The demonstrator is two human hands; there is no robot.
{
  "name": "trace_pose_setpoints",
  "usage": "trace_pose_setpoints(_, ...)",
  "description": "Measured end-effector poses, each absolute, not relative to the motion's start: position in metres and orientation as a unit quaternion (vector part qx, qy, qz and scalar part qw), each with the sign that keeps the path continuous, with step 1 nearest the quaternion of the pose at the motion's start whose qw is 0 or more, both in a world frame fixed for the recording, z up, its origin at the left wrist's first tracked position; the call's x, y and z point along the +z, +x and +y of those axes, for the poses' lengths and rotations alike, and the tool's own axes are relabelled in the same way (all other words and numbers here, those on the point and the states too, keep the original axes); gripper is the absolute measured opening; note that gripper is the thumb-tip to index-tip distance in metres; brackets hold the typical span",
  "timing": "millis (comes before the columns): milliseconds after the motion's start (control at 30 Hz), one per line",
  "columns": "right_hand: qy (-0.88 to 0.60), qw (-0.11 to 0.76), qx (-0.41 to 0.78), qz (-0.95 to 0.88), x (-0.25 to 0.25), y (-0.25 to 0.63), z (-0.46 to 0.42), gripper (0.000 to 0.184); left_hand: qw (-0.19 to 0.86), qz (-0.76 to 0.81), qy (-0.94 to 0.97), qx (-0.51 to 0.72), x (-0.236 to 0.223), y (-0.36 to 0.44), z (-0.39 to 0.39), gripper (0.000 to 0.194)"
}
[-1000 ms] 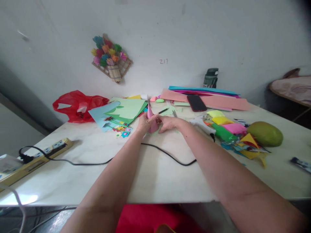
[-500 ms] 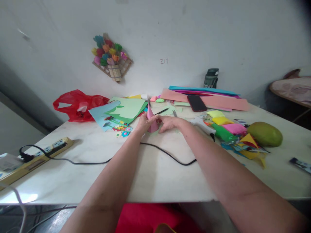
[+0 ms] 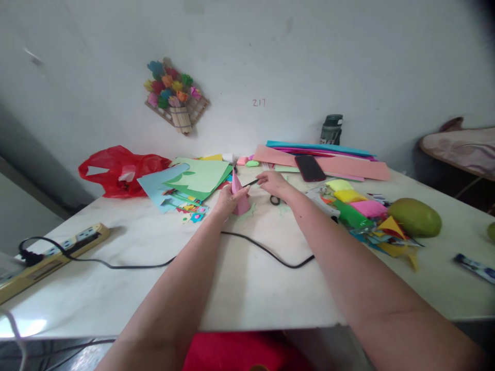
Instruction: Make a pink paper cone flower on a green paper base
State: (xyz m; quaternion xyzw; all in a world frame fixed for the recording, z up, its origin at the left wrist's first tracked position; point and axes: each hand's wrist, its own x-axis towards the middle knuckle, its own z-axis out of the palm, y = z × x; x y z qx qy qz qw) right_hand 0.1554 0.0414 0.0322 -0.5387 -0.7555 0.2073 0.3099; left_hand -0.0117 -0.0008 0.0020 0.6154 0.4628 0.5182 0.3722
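A pink paper cone (image 3: 242, 206) stands point up on the table, its left side covered by my left hand (image 3: 228, 200), whose fingers are closed around it. My right hand (image 3: 273, 183) is to the right of the cone and pinches the end of a slim black pen (image 3: 251, 183). The pen's other end points toward the cone; whether they touch I cannot tell. Below my right hand shows the black ring handle (image 3: 275, 200) of scissors, with the rest hidden. Pale green paper scraps (image 3: 251, 210) lie at the cone's base.
Green paper sheets (image 3: 209, 175) and a red plastic bag (image 3: 124, 170) lie to the left. A phone (image 3: 310, 168) rests on stacked coloured paper (image 3: 356, 166). At right are clay packets (image 3: 369, 208) and a green fruit (image 3: 414, 217). A black cord (image 3: 266, 250) crosses the table before a power strip (image 3: 77, 247).
My right hand has moved away from the cone, up and to the right, and taken hold of the black pen. My left hand stays on the cone. The view has shifted slightly.
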Motion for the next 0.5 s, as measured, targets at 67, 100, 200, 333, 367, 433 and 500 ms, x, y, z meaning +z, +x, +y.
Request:
trace_pose_setpoints(67, -0.584, 0.344, 0.162, -0.717, 0.033, 0.164, 0.047, 0.036, 0.375, 0.461, 0.615, 0.518, 0.002, -0.011, -0.001, 0.040)
trace_pose_setpoints(100, -0.603, 0.348, 0.143, -0.703, 0.033, 0.169, 0.048, 0.035, 0.378, 0.459, 0.614, 0.519, 0.003, -0.011, -0.001, 0.040)
trace_pose_setpoints(200, -0.657, 0.314, 0.090, -0.679, 0.039, 0.184, 0.048, 0.034, 0.380, 0.465, 0.610, 0.516, 0.006, -0.010, -0.003, 0.041)
trace_pose_setpoints(333, -0.711, 0.216, 0.051, -0.668, 0.051, 0.200, 0.045, 0.031, 0.378, 0.482, 0.605, 0.508, 0.008, -0.009, -0.003, 0.042)
trace_pose_setpoints(367, -0.720, 0.190, 0.048, -0.665, 0.054, 0.204, 0.044, 0.031, 0.379, 0.482, 0.604, 0.509, 0.008, -0.009, -0.003, 0.042)
trace_pose_setpoints(433, -0.735, 0.138, 0.043, -0.662, 0.059, 0.211, 0.044, 0.032, 0.379, 0.481, 0.603, 0.510, 0.007, -0.009, -0.002, 0.042)
trace_pose_setpoints(500, -0.742, 0.087, 0.035, -0.664, 0.063, 0.219, 0.043, 0.033, 0.376, 0.484, 0.601, 0.512, 0.007, -0.010, -0.002, 0.043)
